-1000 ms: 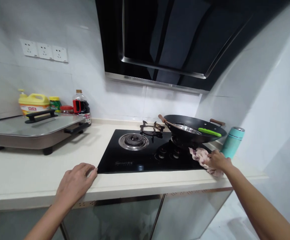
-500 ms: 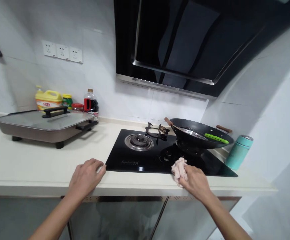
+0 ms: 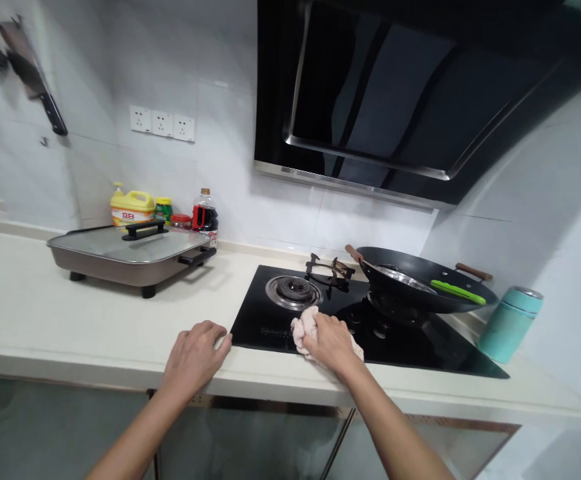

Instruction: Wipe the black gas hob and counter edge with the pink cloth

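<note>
My right hand (image 3: 334, 341) is closed on a crumpled pale pink cloth (image 3: 304, 329), pressing it on the front part of the black glass gas stove (image 3: 260, 320). Just behind the cloth is the stove's left burner (image 3: 294, 291), its pan support off. My left hand (image 3: 196, 353) rests on the pale countertop (image 3: 120, 327) by the stove's front left corner, holding nothing, with the thumb apart from the bent fingers. A black wok (image 3: 420, 293) with wooden handles sits over the right burner; a bright green handle (image 3: 457, 292) lies across it.
The loose pan support (image 3: 329, 272) stands behind the left burner. A lidded electric pan (image 3: 105, 263) is on the left counter, before a soy sauce bottle (image 3: 206, 217) and a yellow jug (image 3: 133, 208). At right stands a teal flask (image 3: 511, 325). A range hood (image 3: 370, 100) hangs above.
My right hand has slid the cloth leftward along the stove's front, from near the knobs to before the left burner. My left hand stays at the corner. The view has turned left.
</note>
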Tool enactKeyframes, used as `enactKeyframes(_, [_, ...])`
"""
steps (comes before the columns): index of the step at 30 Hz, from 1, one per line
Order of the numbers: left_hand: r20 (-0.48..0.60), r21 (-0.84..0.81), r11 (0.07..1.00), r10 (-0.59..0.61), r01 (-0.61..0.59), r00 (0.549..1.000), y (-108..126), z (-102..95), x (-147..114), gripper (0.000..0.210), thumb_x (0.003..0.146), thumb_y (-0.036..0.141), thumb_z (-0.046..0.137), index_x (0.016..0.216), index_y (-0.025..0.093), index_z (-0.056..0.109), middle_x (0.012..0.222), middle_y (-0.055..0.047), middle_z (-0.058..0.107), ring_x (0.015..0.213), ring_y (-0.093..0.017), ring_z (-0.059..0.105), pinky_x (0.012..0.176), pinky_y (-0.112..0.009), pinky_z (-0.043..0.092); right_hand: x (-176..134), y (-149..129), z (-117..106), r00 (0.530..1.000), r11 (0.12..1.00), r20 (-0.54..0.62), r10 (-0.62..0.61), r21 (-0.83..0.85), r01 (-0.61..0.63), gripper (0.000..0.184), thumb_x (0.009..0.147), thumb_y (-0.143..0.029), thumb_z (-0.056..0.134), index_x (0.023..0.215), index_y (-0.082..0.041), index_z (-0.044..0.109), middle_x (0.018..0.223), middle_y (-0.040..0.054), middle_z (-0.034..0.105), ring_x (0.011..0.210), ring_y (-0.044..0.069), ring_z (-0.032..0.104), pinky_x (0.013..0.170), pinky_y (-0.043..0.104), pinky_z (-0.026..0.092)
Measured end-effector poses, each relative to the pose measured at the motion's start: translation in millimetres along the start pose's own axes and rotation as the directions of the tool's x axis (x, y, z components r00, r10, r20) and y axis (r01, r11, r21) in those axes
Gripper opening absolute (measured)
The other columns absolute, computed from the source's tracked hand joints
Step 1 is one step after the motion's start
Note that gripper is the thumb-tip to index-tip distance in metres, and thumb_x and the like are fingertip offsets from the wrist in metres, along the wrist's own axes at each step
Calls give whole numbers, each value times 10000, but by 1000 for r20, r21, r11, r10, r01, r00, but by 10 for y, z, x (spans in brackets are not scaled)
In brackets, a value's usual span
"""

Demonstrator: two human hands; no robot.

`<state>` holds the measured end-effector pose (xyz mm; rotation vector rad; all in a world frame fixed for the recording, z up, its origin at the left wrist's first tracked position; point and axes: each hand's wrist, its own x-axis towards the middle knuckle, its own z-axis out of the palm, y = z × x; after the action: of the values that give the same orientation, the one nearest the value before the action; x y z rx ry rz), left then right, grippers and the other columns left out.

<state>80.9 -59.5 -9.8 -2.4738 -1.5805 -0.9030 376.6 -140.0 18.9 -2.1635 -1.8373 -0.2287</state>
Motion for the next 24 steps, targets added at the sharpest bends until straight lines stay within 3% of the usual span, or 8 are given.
enactKeyframes(7, [-19,-7,1000,10,-10,1000,-16,21,-10,299,965,372,484,947,237,750,1094,-67,768,1064,-259,690,898,-388,430,313,-420,107,991,990,17,-135,40,135,377,931,-450,574,1222,-214,607,1242,102,689,1149,269,583,953,355,374])
enactKeyframes(11, [-17,1,1000,-2,2,1000,-6,9,-24,300,980,362,472,952,240,745,1092,-65,768,1044,-251,691,906,-390,432,577,-216,168,998,998,-21,55,-2,-55,367,996,-347,462,1306,-182,566,1312,167,651,1185,306,582,964,411,397])
enactKeyframes(17, [9,-27,999,-18,18,1000,38,-24,-52,294,991,352,481,983,229,748,1109,-73,763,1051,-250,680,934,-408,434,926,241,203,953,949,-39,302,-87,-304,447,1007,-290,410,1417,-135,502,1356,237,612,1225,350,578,966,471,433])
enactKeyframes(20, [-8,-52,998,-29,29,1000,58,-32,-67,294,995,351,484,977,226,749,1100,-78,763,1048,-253,676,940,-414,433,908,261,211,956,948,-38,290,-121,-293,449,1018,-319,391,1401,-129,530,1324,237,632,1171,346,609,936,463,449])
enactKeyframes(24, [-22,-100,995,-27,25,999,80,-43,-81,295,1004,364,487,976,237,752,1090,-77,763,1047,-253,670,943,-413,426,664,104,237,988,974,-12,156,-166,-156,497,1009,-369,436,1451,-167,540,1285,207,653,1132,353,611,900,451,449])
